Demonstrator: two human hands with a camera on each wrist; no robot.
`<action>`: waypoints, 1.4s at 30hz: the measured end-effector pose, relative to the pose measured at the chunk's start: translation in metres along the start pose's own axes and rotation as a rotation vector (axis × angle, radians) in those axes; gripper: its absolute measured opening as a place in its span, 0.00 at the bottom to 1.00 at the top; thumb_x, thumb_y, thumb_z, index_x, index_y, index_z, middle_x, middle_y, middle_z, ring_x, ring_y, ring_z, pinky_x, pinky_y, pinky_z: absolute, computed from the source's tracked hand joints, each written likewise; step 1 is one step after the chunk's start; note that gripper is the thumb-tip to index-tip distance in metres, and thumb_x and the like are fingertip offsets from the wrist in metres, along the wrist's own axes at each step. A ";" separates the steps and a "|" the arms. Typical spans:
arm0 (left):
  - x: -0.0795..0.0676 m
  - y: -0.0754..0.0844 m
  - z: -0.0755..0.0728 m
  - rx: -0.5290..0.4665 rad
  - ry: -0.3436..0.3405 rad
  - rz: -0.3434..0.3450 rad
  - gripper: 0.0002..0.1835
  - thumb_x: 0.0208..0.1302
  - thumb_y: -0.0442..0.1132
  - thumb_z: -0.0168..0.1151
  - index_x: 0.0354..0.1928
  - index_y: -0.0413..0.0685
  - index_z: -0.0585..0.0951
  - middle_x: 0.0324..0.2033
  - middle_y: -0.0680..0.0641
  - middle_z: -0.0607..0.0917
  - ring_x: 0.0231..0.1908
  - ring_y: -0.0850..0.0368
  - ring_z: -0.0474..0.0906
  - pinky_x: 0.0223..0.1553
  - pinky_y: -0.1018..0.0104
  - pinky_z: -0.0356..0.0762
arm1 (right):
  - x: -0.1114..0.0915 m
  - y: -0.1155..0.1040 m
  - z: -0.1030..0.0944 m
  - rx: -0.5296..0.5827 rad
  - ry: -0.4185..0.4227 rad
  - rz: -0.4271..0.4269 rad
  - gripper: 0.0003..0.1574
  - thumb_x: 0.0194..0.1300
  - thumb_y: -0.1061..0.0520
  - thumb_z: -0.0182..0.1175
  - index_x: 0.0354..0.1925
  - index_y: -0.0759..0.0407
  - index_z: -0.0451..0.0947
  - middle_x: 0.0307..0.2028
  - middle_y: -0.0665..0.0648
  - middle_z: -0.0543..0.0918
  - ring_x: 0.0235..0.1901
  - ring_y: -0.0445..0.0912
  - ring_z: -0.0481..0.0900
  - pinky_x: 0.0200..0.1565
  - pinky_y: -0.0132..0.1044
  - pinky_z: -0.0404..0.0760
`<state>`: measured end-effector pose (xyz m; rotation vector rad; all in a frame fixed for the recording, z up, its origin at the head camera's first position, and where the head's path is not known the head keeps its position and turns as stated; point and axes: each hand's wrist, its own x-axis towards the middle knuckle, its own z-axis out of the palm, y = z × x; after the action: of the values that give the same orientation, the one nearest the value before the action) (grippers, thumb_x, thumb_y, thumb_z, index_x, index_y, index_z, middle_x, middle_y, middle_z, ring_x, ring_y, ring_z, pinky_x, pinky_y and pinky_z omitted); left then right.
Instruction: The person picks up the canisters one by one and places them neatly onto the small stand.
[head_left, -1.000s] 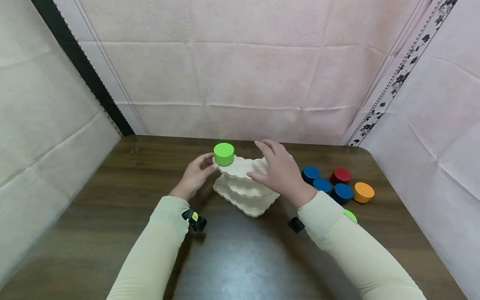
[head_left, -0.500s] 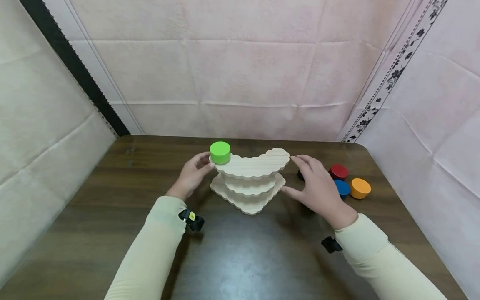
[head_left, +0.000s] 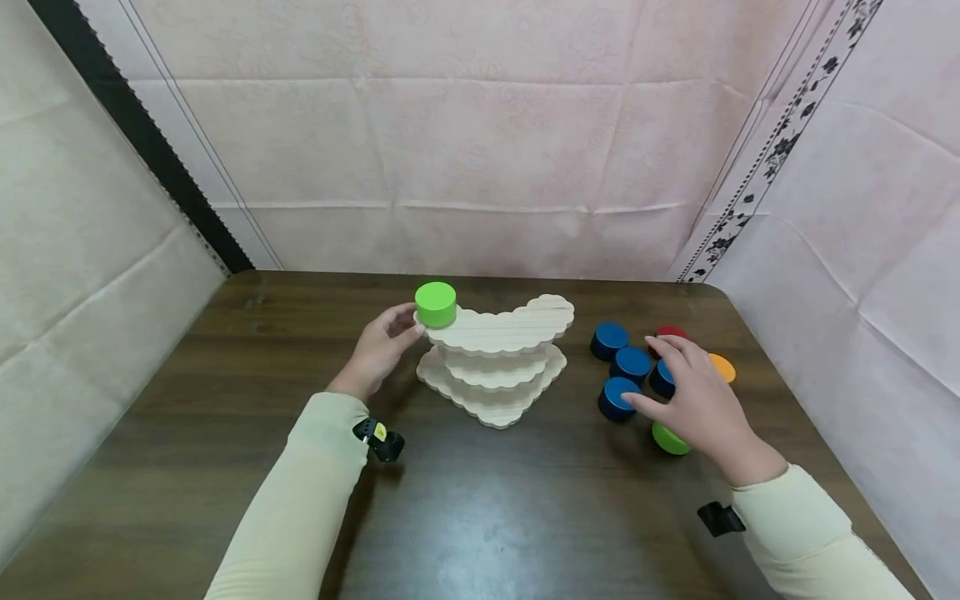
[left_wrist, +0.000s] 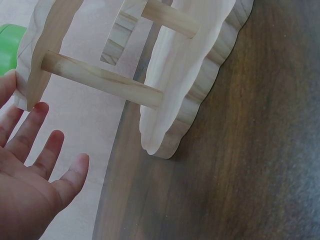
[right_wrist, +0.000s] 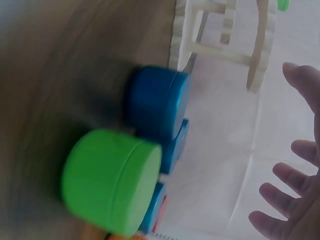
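Note:
A three-tier pale wooden stand [head_left: 501,332] with scalloped edges stands on the table, its tiers joined by round pegs in the left wrist view. On the left end of its top tier sits a round green lidded jar [head_left: 436,303]. My left hand [head_left: 377,348] pinches that end between thumb and fingers, the other fingers [left_wrist: 75,175] spread below. To the right, my right hand [head_left: 701,404] is over a group of jars, fingers parted and holding nothing. Its thumb overlaps a near blue jar [head_left: 618,398] in the head view. A second green jar [right_wrist: 110,180] lies under the palm.
More blue jars [head_left: 610,340] stand close together, with a red jar [head_left: 670,332] and an orange jar [head_left: 723,367] partly behind the right hand. The dark wooden table [head_left: 450,508] ends at a hanging pale cloth [head_left: 480,167], with cloth on both sides too.
My right hand has moved from over the stand's top tier, past its right end, out to the jars on the right. My left hand has stayed at the stand's left end.

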<state>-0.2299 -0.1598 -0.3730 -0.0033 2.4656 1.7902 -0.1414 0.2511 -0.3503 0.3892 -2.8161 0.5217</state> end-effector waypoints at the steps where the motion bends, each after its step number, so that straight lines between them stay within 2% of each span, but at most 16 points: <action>1: 0.000 0.000 0.000 0.001 -0.001 -0.002 0.29 0.70 0.44 0.57 0.70 0.50 0.64 0.66 0.43 0.68 0.68 0.45 0.60 0.65 0.45 0.63 | -0.002 0.003 -0.001 -0.002 -0.006 0.008 0.52 0.54 0.40 0.71 0.66 0.66 0.64 0.64 0.70 0.65 0.61 0.66 0.62 0.56 0.65 0.69; 7: 0.000 -0.001 0.000 -0.001 -0.005 -0.008 0.29 0.70 0.45 0.57 0.71 0.51 0.64 0.67 0.43 0.68 0.68 0.45 0.60 0.65 0.45 0.62 | -0.019 0.018 0.001 0.023 -0.061 0.073 0.54 0.55 0.38 0.69 0.67 0.66 0.62 0.64 0.72 0.63 0.60 0.68 0.62 0.52 0.68 0.70; 16: 0.001 0.000 0.000 0.000 -0.006 -0.014 0.29 0.70 0.44 0.57 0.71 0.51 0.64 0.67 0.43 0.68 0.68 0.45 0.60 0.66 0.46 0.62 | -0.037 0.039 0.010 0.070 -0.134 0.161 0.57 0.56 0.33 0.66 0.68 0.69 0.60 0.63 0.75 0.62 0.60 0.69 0.60 0.55 0.70 0.66; 20: 0.001 0.001 0.000 -0.005 -0.007 -0.018 0.29 0.70 0.45 0.57 0.71 0.51 0.64 0.67 0.43 0.68 0.69 0.45 0.60 0.66 0.46 0.62 | -0.042 0.047 0.013 0.092 -0.160 0.176 0.57 0.57 0.35 0.66 0.67 0.71 0.59 0.63 0.75 0.63 0.61 0.68 0.61 0.56 0.69 0.65; 27: 0.000 0.001 0.000 -0.009 -0.010 -0.016 0.29 0.70 0.44 0.57 0.71 0.50 0.63 0.67 0.42 0.67 0.69 0.45 0.59 0.66 0.45 0.61 | -0.047 0.058 0.019 0.140 -0.211 0.216 0.57 0.57 0.36 0.67 0.67 0.72 0.59 0.61 0.74 0.65 0.57 0.64 0.64 0.55 0.65 0.69; 35: 0.001 0.000 0.000 -0.011 -0.012 -0.011 0.29 0.70 0.44 0.57 0.71 0.50 0.63 0.67 0.42 0.68 0.68 0.45 0.60 0.66 0.46 0.61 | -0.048 0.070 0.025 0.155 -0.257 0.230 0.58 0.54 0.36 0.69 0.66 0.74 0.60 0.60 0.75 0.66 0.56 0.65 0.65 0.55 0.65 0.69; 42: 0.001 0.000 0.000 -0.011 -0.014 -0.014 0.30 0.70 0.44 0.57 0.71 0.50 0.63 0.67 0.42 0.68 0.68 0.45 0.60 0.66 0.45 0.61 | -0.049 0.075 0.028 0.168 -0.280 0.228 0.54 0.54 0.38 0.70 0.63 0.73 0.63 0.59 0.75 0.68 0.55 0.65 0.66 0.55 0.65 0.69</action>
<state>-0.2310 -0.1602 -0.3734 -0.0082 2.4402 1.7915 -0.1241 0.3184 -0.4127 0.1842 -3.1175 0.8139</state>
